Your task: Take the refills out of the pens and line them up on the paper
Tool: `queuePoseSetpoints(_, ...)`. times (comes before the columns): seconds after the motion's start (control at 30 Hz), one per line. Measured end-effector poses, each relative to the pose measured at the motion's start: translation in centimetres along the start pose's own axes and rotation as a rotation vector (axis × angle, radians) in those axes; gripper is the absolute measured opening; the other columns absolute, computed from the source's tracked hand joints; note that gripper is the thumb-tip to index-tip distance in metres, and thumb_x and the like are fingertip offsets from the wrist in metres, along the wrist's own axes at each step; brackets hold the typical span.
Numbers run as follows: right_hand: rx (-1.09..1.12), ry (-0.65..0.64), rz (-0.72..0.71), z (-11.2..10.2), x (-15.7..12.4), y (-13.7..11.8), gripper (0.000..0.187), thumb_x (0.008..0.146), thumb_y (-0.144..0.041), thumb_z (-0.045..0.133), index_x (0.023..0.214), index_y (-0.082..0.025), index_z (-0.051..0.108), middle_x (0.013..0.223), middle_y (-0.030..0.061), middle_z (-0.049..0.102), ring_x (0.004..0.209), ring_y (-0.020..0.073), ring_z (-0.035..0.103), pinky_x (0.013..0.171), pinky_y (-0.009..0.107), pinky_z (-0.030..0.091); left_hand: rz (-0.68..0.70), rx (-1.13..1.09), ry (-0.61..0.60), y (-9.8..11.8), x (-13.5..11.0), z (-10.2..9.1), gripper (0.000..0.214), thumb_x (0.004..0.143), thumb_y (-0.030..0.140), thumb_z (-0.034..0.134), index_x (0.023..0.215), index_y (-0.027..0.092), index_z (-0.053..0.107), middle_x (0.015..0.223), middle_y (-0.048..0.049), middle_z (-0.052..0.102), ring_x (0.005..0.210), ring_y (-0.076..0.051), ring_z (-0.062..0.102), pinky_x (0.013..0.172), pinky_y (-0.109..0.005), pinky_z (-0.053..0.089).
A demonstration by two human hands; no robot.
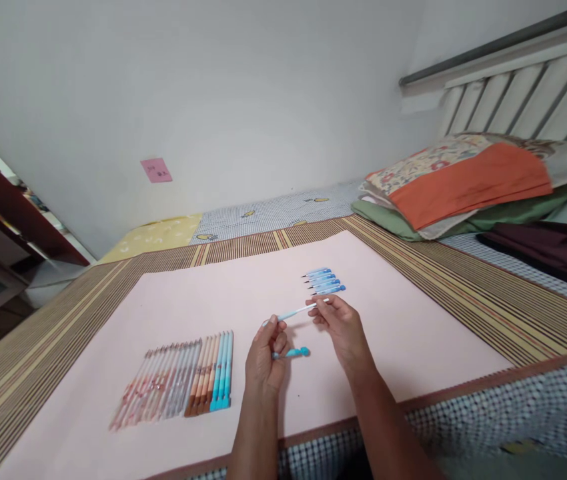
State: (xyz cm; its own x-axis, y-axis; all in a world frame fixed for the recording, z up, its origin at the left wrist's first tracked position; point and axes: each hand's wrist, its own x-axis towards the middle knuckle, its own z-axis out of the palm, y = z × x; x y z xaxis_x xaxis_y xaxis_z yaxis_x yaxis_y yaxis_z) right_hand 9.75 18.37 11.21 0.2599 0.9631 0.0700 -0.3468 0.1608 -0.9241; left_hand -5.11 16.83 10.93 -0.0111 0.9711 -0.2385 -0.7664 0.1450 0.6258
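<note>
My left hand is closed, pinching a slim light-blue pen piece. From its right end runs a thin white pen refill, whose far end my right hand holds between thumb and fingers. A teal pen barrel with a knobbed end sticks out by my left fingers; whether they grip it or it lies on the sheet, I cannot tell. Beyond my right hand lie several blue pens in a stack of rows. To the left is a neat row of pens, pinkish clear, brown-orange and light blue.
A pale pink sheet covers the striped mat on the bed. Folded bedding with an orange panel and a dark purple cloth lie to the right, by a white headboard. A pink note is on the wall.
</note>
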Motion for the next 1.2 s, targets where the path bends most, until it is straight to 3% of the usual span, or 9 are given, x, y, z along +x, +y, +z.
queuePoseSetpoints(0.43, 0.191, 0.115, 0.021, -1.7, 0.5, 0.4, 0.035, 0.073, -0.052, 0.083, 0.085, -0.022, 0.071, 0.095, 0.0059, 0.074, 0.079, 0.0175, 0.066, 0.071, 0.031, 0.054, -0.004, -0.025, 0.011, 0.0, 0.2, -0.3, 0.032, 0.066, 0.021, 0.092, 0.073, 0.013, 0.061, 0.069, -0.0016, 0.069, 0.041, 0.001, 0.031, 0.037, -0.013, 0.026)
queuePoseSetpoints(0.63, 0.286, 0.147, -0.019, -2.3, 1.0, 0.9, 0.03, 0.081, -0.052, 0.074, 0.091, -0.024, 0.069, 0.082, 0.002, 0.067, 0.082, 0.0196, 0.066, 0.082, 0.04, 0.057, -0.009, -0.03, 0.025, 0.0, 0.2, -0.3, 0.031, 0.068, 0.022, 0.091, 0.074, 0.013, 0.061, 0.069, -0.001, 0.068, 0.042, 0.0, 0.031, 0.036, -0.013, 0.026)
queuePoseSetpoints(0.7, 0.291, 0.143, -0.042, -2.3, 0.9, 0.5, 0.03, 0.082, -0.053, 0.073, 0.093, -0.025, 0.068, 0.079, 0.0001, 0.063, 0.075, 0.0172, 0.063, 0.075, 0.037, 0.056, -0.009, -0.03, 0.02, 0.0, 0.2, -0.3, 0.032, 0.068, 0.022, 0.091, 0.074, 0.013, 0.061, 0.07, -0.0008, 0.068, 0.042, 0.0, 0.032, 0.037, -0.013, 0.027)
queuePoseSetpoints(0.8, 0.079, 0.116, -0.075, -1.7, 0.4, -0.8, 0.032, 0.084, -0.054, 0.07, 0.095, -0.024, 0.071, 0.079, 0.0002, 0.063, 0.063, 0.014, 0.056, 0.059, 0.03, 0.048, -0.004, -0.021, 0.012, -0.1, 0.1, -0.2, 0.035, 0.063, 0.024, 0.093, 0.074, 0.012, 0.062, 0.069, -0.0012, 0.068, 0.042, 0.0, 0.032, 0.037, -0.013, 0.026)
queuePoseSetpoints(0.87, -0.197, 0.029, -0.171, -1.0, -0.1, -1.8, 0.026, 0.086, -0.047, 0.068, 0.095, -0.023, 0.074, 0.086, 0.0031, 0.068, 0.073, 0.0176, 0.062, 0.064, 0.031, 0.049, 0.003, 0.003, 0.005, -0.2, 0.1, -0.1, 0.037, 0.061, 0.026, 0.095, 0.074, 0.012, 0.063, 0.069, -0.0014, 0.069, 0.042, 0.0, 0.032, 0.037, -0.013, 0.025)
queuePoseSetpoints(1.0, -0.684, -0.294, -0.436, 0.5, -1.2, -2.6, 0.017, 0.091, -0.024, 0.061, 0.102, -0.025, 0.074, 0.108, 0.0051, 0.072, 0.104, 0.0226, 0.066, 0.087, 0.034, 0.05, 0.018, 0.078, -0.013, -0.4, 0.1, 0.1, 0.038, 0.061, 0.03, 0.095, 0.075, 0.013, 0.063, 0.068, 0.0004, 0.067, 0.042, 0.0, 0.032, 0.039, -0.014, 0.025)
queuePoseSetpoints(1.07, -0.879, -0.384, -0.473, 1.0, -1.5, -2.5, 0.021, 0.091, -0.016, 0.058, 0.105, -0.025, 0.072, 0.109, 0.0047, 0.071, 0.1, 0.0205, 0.067, 0.085, 0.032, 0.049, 0.016, 0.102, -0.035, -0.5, 0.2, 0.2, 0.039, 0.061, 0.032, 0.095, 0.075, 0.014, 0.063, 0.067, 0.002, 0.065, 0.043, 0.0, 0.031, 0.039, -0.014, 0.024)
queuePoseSetpoints(1.2, -1.163, -0.432, -0.466, 1.1, -1.6, -2.4, 0.021, 0.091, -0.009, 0.057, 0.099, -0.024, 0.069, 0.106, 0.0043, 0.069, 0.09, 0.0183, 0.067, 0.074, 0.028, 0.045, -0.021, 0.118, -0.094, -0.8, 0.2, 0.3, 0.044, 0.058, 0.035, 0.097, 0.072, 0.013, 0.061, 0.063, 0.0046, 0.06, 0.042, 0.001, 0.03, 0.04, -0.015, 0.022)
